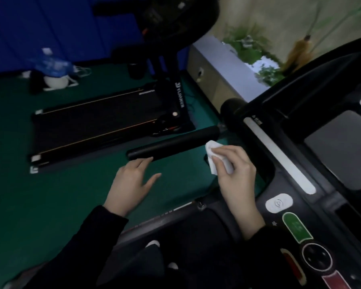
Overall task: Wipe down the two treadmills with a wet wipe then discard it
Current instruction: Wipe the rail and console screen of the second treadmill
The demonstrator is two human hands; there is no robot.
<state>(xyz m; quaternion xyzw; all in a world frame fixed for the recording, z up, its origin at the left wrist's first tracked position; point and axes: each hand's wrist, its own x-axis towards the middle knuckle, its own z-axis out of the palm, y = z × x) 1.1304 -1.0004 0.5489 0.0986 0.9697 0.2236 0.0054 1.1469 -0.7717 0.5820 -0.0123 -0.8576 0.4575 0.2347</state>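
I stand on the near treadmill, whose black console (313, 184) with a grey strip, a white button and a green button fills the right side. Its black padded handlebar (173, 144) sticks out to the left. My right hand (234, 174) grips a crumpled white wet wipe (214, 157) just below the handlebar's inner end. My left hand (131, 184) hovers with fingers spread and relaxed, fingertips near the handlebar's outer end, holding nothing. A second, smaller treadmill (98, 124) lies on the green floor to the left, its upright and console (175, 21) rising at the top.
A blue wall (50, 28) runs behind the far treadmill, with a blue water bottle and white items (54, 74) on the floor by it. A grey cabinet (217, 74) with green plants (250, 49) stands at the back right. Green floor (50, 205) lies between the treadmills.
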